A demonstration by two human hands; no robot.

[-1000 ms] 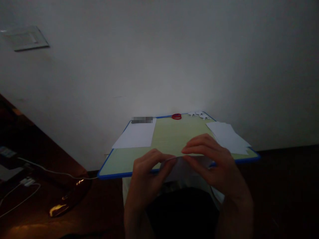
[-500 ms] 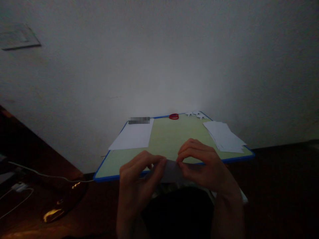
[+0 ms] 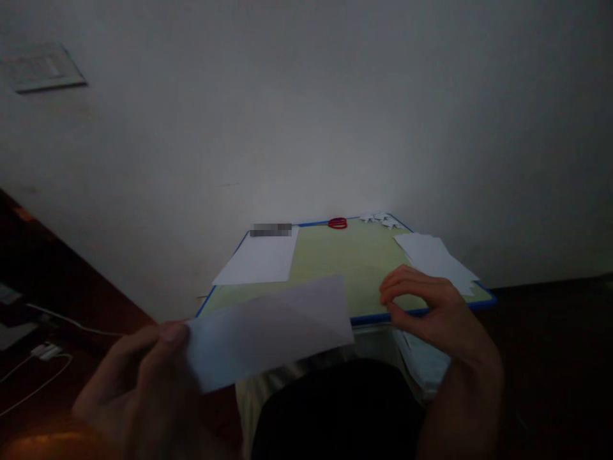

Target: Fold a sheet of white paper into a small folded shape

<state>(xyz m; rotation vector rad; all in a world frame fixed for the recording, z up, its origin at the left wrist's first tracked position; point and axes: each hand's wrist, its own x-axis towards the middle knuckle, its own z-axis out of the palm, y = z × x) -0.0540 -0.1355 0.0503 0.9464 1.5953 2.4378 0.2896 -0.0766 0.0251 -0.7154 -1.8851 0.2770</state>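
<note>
A rectangular piece of white paper (image 3: 272,332) is stretched out in the air over my lap and the table's near edge. My left hand (image 3: 143,377), low on the left, pinches its left end between thumb and fingers. The paper's right end hangs free. Apart from it, to the right, is my right hand (image 3: 426,303), with thumb and fingertips brought together in a ring and nothing visible between them. It hovers above the table's near right part.
On the green, blue-edged table (image 3: 345,255) lie a large white sheet (image 3: 261,259), red-handled scissors (image 3: 338,223), small white paper cut-outs (image 3: 380,219) and a stack of paper (image 3: 435,259). A wall (image 3: 306,115) rises behind. White cables (image 3: 76,327) run at lower left.
My hands have moved apart. The left one has swung down and left with the paper, which now shows at full length; the right one has let go and shifted right.
</note>
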